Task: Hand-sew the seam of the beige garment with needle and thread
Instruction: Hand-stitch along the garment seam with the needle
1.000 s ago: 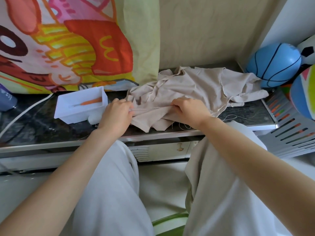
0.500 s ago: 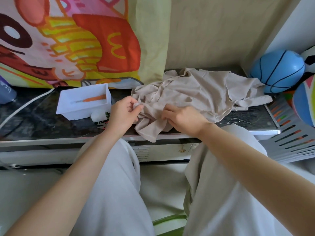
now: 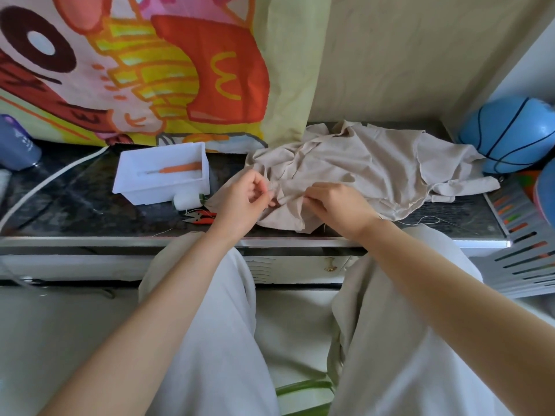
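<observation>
Slippage risk: left hand (image 3: 243, 202) and right hand (image 3: 336, 208) each pinch a bunched fold of the beige garment (image 3: 360, 163), just right of the white tray (image 3: 129, 187), needle too small to see, so layers may shift and skew the seam.

Bare forearms (image 3: 168, 298), no sleeves, loose pale trousers (image 3: 222, 349)

My white tray (image 3: 156, 195) sits left on the surface (image 3: 75, 205), orange-handled tool (image 3: 180, 168) inside; red snips (image 3: 199, 217) near the front edge, blue ball (image 3: 510, 133) back right.
</observation>
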